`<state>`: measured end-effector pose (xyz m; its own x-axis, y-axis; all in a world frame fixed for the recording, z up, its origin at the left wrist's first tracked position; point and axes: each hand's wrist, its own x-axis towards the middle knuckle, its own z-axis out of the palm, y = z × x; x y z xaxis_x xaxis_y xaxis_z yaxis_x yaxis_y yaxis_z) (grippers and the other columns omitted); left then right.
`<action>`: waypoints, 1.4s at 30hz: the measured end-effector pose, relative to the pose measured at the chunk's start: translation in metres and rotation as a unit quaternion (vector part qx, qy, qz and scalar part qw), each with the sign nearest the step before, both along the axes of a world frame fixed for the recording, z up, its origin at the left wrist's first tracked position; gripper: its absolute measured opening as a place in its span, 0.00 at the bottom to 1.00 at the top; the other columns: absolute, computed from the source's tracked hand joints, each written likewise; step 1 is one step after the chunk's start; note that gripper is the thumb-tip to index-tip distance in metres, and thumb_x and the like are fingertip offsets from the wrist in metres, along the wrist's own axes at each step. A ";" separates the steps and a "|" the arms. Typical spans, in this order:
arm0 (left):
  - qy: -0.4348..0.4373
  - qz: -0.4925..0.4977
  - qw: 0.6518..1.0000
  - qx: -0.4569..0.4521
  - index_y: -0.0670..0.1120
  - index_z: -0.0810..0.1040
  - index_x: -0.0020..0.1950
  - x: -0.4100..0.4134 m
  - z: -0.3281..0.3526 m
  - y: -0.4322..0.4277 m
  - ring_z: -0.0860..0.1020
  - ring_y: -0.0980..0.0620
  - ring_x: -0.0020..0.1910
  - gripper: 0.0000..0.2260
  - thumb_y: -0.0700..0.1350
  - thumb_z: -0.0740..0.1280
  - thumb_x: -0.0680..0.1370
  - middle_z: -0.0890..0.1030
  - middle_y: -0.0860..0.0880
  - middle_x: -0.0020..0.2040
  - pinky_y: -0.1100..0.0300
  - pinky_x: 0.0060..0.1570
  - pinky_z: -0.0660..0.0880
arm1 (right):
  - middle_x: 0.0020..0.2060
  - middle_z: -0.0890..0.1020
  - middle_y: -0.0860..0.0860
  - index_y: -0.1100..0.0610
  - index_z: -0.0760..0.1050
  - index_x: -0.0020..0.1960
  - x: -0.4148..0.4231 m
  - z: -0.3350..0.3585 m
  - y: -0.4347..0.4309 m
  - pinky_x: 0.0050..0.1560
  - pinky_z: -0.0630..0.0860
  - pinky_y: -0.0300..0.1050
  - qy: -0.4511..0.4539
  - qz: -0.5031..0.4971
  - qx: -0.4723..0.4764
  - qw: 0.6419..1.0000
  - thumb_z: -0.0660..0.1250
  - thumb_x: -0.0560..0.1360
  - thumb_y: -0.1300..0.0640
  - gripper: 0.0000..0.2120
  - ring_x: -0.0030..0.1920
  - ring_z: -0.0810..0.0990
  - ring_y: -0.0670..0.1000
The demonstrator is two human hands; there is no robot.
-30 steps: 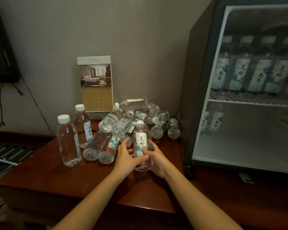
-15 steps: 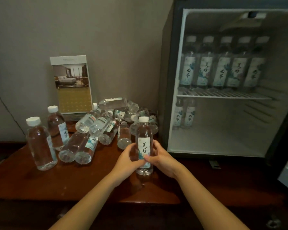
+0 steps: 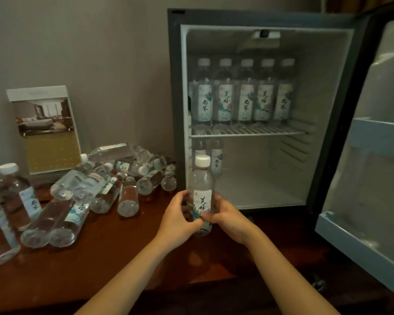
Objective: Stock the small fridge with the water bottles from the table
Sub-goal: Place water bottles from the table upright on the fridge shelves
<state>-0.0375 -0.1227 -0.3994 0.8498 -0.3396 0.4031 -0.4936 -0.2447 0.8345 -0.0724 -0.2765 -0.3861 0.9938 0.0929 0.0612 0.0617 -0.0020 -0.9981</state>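
Right in front of the open fridge (image 3: pixel 266 18), both hands hold one water bottle (image 3: pixel 201 185) upright. Left hand (image 3: pixel 176 220) and right hand (image 3: pixel 228 215) wrap around its lower part. More bottles (image 3: pixel 96 189) lie in a pile on the table (image 3: pixel 123 258). Five bottles (image 3: pixel 243 92) stand on the shelf (image 3: pixel 248 131).

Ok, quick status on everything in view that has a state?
fridge door: open
held bottle: upright, capped, gripped by both hands
left hand: shut on held bottle
right hand: shut on held bottle
top shelf: five bottles standing in a row
lower compartment: two bottles at back left
bottle pile: mostly lying on table
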 end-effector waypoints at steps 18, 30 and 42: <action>0.023 -0.049 0.997 -0.047 0.54 0.64 0.67 0.063 0.001 -0.151 0.74 0.56 0.59 0.28 0.44 0.73 0.71 0.74 0.54 0.62 0.58 0.58 0.74 | 0.60 0.75 0.48 0.51 0.63 0.69 0.045 0.000 -0.098 0.49 0.76 0.30 -0.096 -0.223 -0.017 0.970 0.61 0.78 0.64 0.21 0.55 0.75 0.38; -0.018 0.080 0.997 -0.005 0.41 0.66 0.70 0.104 0.003 -0.181 0.74 0.46 0.61 0.24 0.36 0.66 0.75 0.72 0.42 0.65 0.55 0.61 0.72 | 0.57 0.76 0.54 0.59 0.65 0.68 0.119 -0.001 -0.121 0.57 0.74 0.45 -0.082 -0.320 -0.049 0.943 0.65 0.75 0.63 0.22 0.54 0.76 0.50; -0.019 0.047 0.998 0.023 0.47 0.61 0.74 0.135 0.006 -0.182 0.74 0.47 0.62 0.28 0.32 0.60 0.75 0.74 0.45 0.66 0.57 0.61 0.72 | 0.57 0.75 0.55 0.61 0.63 0.67 0.166 0.003 -0.126 0.57 0.74 0.46 -0.096 -0.317 -0.072 0.941 0.63 0.77 0.65 0.20 0.56 0.77 0.53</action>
<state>0.0975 -0.3044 -0.3935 0.8635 -0.2773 0.4213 -0.4973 -0.3290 0.8028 0.0937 -0.4029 -0.3829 0.8242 -0.4938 0.2773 0.1819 -0.2327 -0.9554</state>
